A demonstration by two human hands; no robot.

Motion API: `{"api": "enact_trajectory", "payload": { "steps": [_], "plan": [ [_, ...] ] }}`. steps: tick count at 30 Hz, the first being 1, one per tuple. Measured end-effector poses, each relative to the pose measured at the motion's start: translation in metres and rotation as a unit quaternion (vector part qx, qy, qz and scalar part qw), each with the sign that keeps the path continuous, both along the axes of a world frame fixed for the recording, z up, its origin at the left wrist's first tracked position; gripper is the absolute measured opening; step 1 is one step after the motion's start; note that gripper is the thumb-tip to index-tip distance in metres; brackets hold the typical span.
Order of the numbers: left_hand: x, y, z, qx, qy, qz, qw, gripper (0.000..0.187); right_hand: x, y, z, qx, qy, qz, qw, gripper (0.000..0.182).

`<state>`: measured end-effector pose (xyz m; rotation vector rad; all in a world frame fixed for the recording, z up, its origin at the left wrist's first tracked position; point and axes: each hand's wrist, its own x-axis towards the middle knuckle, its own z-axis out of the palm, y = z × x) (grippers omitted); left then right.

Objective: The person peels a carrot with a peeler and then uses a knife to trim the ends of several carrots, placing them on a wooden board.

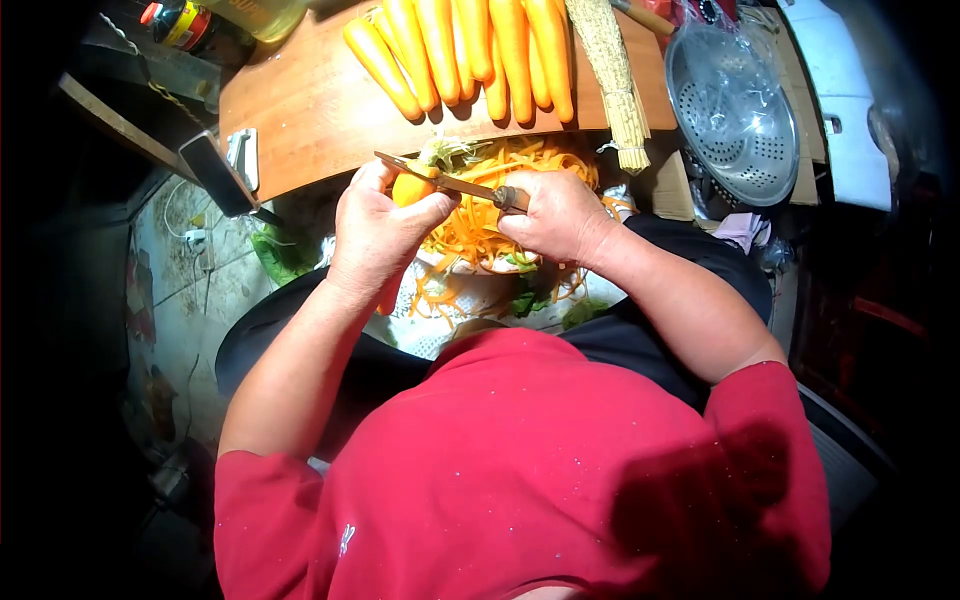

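Note:
My left hand (378, 232) is wrapped around an orange carrot (410, 189), whose top pokes out above my fingers. My right hand (556, 215) grips the wooden handle of a knife (440, 181), and its blade lies across the carrot's top end. Below both hands lies a heap of orange carrot peelings (480, 225) on a white sheet over my lap. Several peeled carrots (470, 50) lie side by side on a wooden board (300, 110) in front of me.
A metal colander (730, 110) sits at the right of the board, next to a straw brush (612, 75). A dark phone (215, 172) leans at the board's left edge. Bottles (210, 22) stand at the top left. Green scraps lie among the peelings.

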<state>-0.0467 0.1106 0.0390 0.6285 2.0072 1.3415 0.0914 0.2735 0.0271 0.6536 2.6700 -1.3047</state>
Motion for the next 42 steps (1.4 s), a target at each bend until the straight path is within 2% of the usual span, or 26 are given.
{"api": "enact_trajectory", "payload": {
  "steps": [1, 3, 4, 6, 7, 8, 9, 12, 16, 18, 19, 24, 26, 28, 31, 32, 33, 34, 37, 38, 40, 42],
  "plan": [
    [0.000, 0.001, 0.001, 0.000, 0.000, 0.001, 1.000, 0.032, -0.001, 0.000, 0.001, 0.020, -0.005, 0.010, 1.000, 0.021],
    [0.003, 0.003, 0.004, -0.007, -0.096, 0.004, 0.995, 0.029, -0.002, -0.001, 0.004, 0.039, -0.012, 0.020, 0.999, 0.021],
    [0.002, 0.003, 0.005, -0.008, -0.097, 0.004, 0.995, 0.029, -0.002, -0.001, 0.005, 0.034, -0.028, 0.028, 0.999, 0.023],
    [0.001, 0.004, 0.005, -0.124, -0.152, -0.088, 0.976, 0.029, -0.003, -0.005, 0.003, 0.028, -0.047, 0.034, 0.998, 0.024],
    [0.015, 0.008, 0.004, -0.016, -0.112, -0.078, 0.990, 0.028, -0.004, -0.009, 0.000, 0.000, -0.036, 0.026, 0.999, 0.027],
    [0.019, 0.007, 0.009, -0.028, -0.169, -0.082, 0.982, 0.024, -0.004, -0.013, -0.002, -0.028, -0.026, 0.017, 0.999, 0.029],
    [0.020, 0.008, 0.007, -0.028, -0.169, -0.086, 0.981, 0.022, -0.007, -0.013, 0.013, -0.029, -0.072, 0.034, 0.996, 0.034],
    [0.018, 0.008, 0.006, -0.033, -0.178, -0.090, 0.979, 0.019, -0.008, -0.011, 0.007, 0.003, -0.072, 0.053, 0.996, 0.033],
    [0.011, 0.004, 0.014, -0.074, -0.209, -0.088, 0.971, 0.022, -0.002, -0.009, 0.000, -0.024, -0.033, 0.025, 0.999, 0.027],
    [0.007, 0.002, 0.032, -0.026, -0.217, -0.035, 0.975, 0.015, 0.007, -0.003, -0.018, 0.014, 0.011, 0.011, 1.000, 0.021],
    [0.000, -0.001, 0.033, -0.013, -0.230, -0.044, 0.972, 0.016, 0.012, -0.001, -0.020, 0.006, -0.017, 0.005, 1.000, 0.019],
    [-0.012, -0.009, 0.026, 0.021, -0.218, -0.089, 0.972, 0.018, 0.015, -0.009, -0.024, 0.001, 0.001, 0.013, 1.000, 0.018],
    [-0.011, -0.010, 0.020, 0.025, -0.220, -0.085, 0.972, 0.021, 0.008, -0.010, -0.019, -0.090, 0.012, -0.028, 0.995, 0.018],
    [-0.011, -0.010, 0.014, 0.032, -0.220, -0.078, 0.972, 0.024, 0.000, -0.010, -0.017, -0.118, 0.026, -0.041, 0.992, 0.018],
    [-0.012, -0.010, 0.009, 0.055, -0.382, -0.014, 0.923, 0.030, -0.008, -0.014, -0.011, -0.181, 0.051, -0.055, 0.981, 0.020],
    [-0.006, -0.005, 0.009, 0.044, -0.372, 0.043, 0.926, 0.035, -0.010, -0.015, -0.007, -0.214, 0.061, -0.058, 0.973, 0.021],
    [-0.006, -0.005, 0.006, 0.058, -0.412, 0.051, 0.908, 0.034, -0.011, -0.018, 0.001, -0.265, 0.072, -0.068, 0.959, 0.024],
    [-0.007, -0.005, 0.004, 0.073, -0.450, 0.059, 0.888, 0.032, -0.013, -0.020, 0.001, -0.265, 0.071, -0.068, 0.959, 0.024],
    [-0.001, 0.004, 0.006, 0.091, -0.492, 0.080, 0.862, 0.034, -0.018, -0.029, -0.003, -0.375, 0.097, -0.085, 0.918, 0.027],
    [-0.002, 0.004, 0.004, 0.091, -0.492, 0.079, 0.862, 0.034, -0.020, -0.031, -0.006, -0.375, 0.098, -0.086, 0.918, 0.027],
    [-0.002, 0.003, -0.007, 0.115, -0.548, 0.051, 0.827, 0.035, -0.023, -0.032, -0.007, -0.413, 0.101, -0.084, 0.901, 0.040],
    [0.000, 0.004, -0.010, 0.108, -0.553, 0.051, 0.825, 0.036, -0.023, -0.030, -0.002, -0.389, 0.092, -0.084, 0.913, 0.035]
  ]
}}
